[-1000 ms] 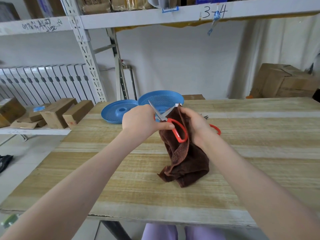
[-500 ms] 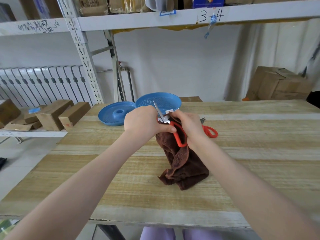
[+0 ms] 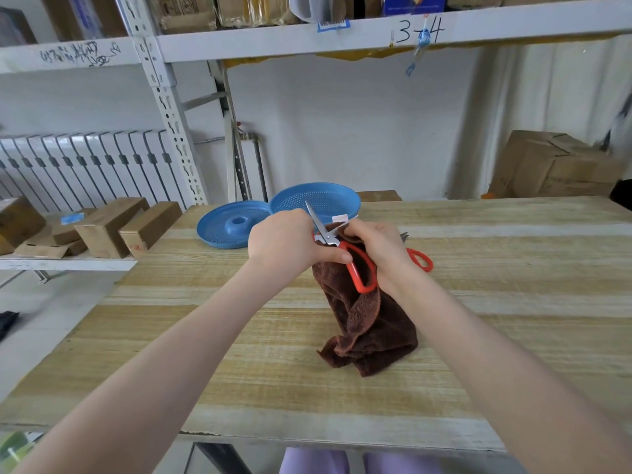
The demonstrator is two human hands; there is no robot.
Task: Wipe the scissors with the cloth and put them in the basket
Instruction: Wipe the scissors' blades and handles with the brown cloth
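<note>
Left fingers (image 3: 337,257) tight around scissors (image 3: 355,276), right fingers (image 3: 357,230) in a pinch on cloth (image 3: 376,331) (shelf mark (image 3: 419,30) "3-4").

A handwritten "3-4" (image 3: 418,30) in black marker stands on the white front edge of the upper shelf beam (image 3: 239,42). A blue-bordered barcode label (image 3: 333,25) sticks to the same beam, its digits too small to read. Black scribbles (image 3: 73,53) on the left beam (image 3: 17,61) are illegible.
</note>
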